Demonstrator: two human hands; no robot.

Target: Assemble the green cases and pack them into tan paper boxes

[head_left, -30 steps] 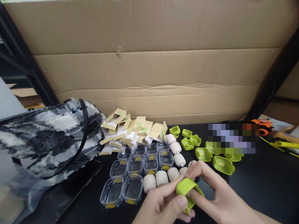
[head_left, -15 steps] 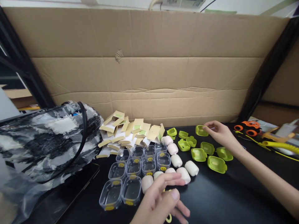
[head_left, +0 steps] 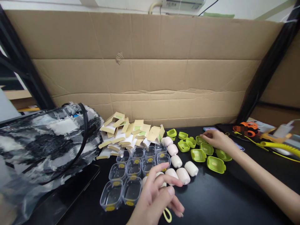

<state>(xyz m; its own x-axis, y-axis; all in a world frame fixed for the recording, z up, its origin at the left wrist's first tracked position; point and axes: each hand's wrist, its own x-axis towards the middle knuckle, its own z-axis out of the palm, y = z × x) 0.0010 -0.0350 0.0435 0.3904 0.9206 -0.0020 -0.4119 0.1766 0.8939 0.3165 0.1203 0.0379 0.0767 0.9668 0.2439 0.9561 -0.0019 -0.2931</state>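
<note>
Case (head_left: 199, 141), small and green, is lying at the far right of the black table (head_left: 236, 193), where the fingertips of my right hand (head_left: 216, 139) are touching its rim; whether I am pinching it or only resting on it, I cannot tell. Other green cases (head_left: 216, 164) are sitting around it, most of them facing up and showing their hollows. My left hand (head_left: 153, 197) is hovering in front of the pale pods (head_left: 183, 176), its fingers spread and loosely curled. A yellow loop (head_left: 170, 216) is showing just below these fingers; whether I am holding it, I cannot tell. Left of the pods, clear boxes (head_left: 112, 194) with yellow labels are standing in rows, and behind them paper packets (head_left: 133, 131) are lying in a heap against the cardboard (head_left: 145, 75). A bag (head_left: 53, 131) is resting at far left; an orange toy car (head_left: 252, 127) is standing beyond my right forearm.
</note>
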